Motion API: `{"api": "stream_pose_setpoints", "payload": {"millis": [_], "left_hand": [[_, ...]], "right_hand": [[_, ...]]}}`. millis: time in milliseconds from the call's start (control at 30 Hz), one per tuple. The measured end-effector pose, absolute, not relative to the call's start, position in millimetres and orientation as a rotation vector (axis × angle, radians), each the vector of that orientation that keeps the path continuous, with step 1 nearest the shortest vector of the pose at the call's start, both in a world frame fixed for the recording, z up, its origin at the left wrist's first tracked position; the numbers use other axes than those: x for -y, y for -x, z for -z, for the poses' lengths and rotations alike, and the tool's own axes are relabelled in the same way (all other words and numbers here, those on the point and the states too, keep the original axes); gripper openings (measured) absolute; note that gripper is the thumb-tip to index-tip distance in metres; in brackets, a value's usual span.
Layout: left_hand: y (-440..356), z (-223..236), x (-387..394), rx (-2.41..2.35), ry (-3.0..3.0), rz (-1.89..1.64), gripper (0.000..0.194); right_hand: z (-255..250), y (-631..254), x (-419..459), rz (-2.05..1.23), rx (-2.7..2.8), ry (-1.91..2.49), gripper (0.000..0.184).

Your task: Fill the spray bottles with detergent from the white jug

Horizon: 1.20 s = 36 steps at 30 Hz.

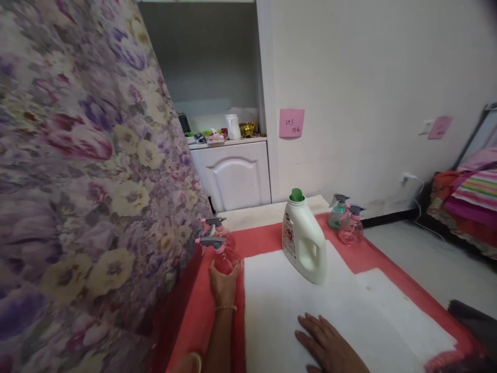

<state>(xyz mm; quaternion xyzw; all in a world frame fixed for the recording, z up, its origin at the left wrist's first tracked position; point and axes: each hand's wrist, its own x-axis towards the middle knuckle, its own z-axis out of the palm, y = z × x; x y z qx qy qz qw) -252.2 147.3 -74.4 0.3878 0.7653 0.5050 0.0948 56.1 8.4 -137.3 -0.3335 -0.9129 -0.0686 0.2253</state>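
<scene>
My left hand point(224, 286) is wrapped round the body of a clear spray bottle point(224, 259) with a grey and pink trigger head, at the table's left side. Just behind it stands a second spray bottle point(222, 234) of the same kind, partly hidden. My right hand point(328, 343) lies with its fingers apart on the white sheet point(279, 305), holding nothing. Beyond it a large cream detergent jug point(305, 241) stands upright, its mouth uncapped with something green in it.
At the far right corner are a green spray bottle point(336, 215) and a clear pink one point(351, 231). A red cloth point(256, 241) covers the table. A floral curtain point(97, 207) hangs close on the left, a white cabinet point(236, 173) stands behind, and a bed point(469, 197) is at right.
</scene>
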Motion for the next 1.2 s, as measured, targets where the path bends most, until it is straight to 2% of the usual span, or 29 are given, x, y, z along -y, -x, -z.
{"api": "stream_pose_setpoints", "payload": {"millis": [300,500,700,833,1067,1200], "left_hand": [[192.9,61.1,-103.6,-1.748,-1.456,-1.306,0.065],[153.0,63.6,-57.2,-1.376,-1.52,-1.151,0.071],[135.7,68.3,-19.9,-1.137,-1.538,-0.961,0.079],[127.4,67.5,-10.6,-0.924,-1.52,-0.897,0.08],[122.3,61.1,-7.2,-0.87,-1.516,-0.908,0.079],[125.1,56.0,-8.0,-0.886,-1.578,-0.969,0.063]], "right_hand": [[131.7,-55.7,6.6,-0.135,2.405,1.047,0.06],[142.7,-60.3,7.1,-0.323,2.089,1.163,0.073],[137.1,-63.2,1.0,-0.629,1.893,1.155,0.102],[129.6,-64.3,1.8,-0.761,1.792,1.068,0.108],[118.2,-63.9,5.7,-0.828,1.748,1.034,0.094],[115.0,-62.1,6.3,-0.859,1.73,1.016,0.09]]}}
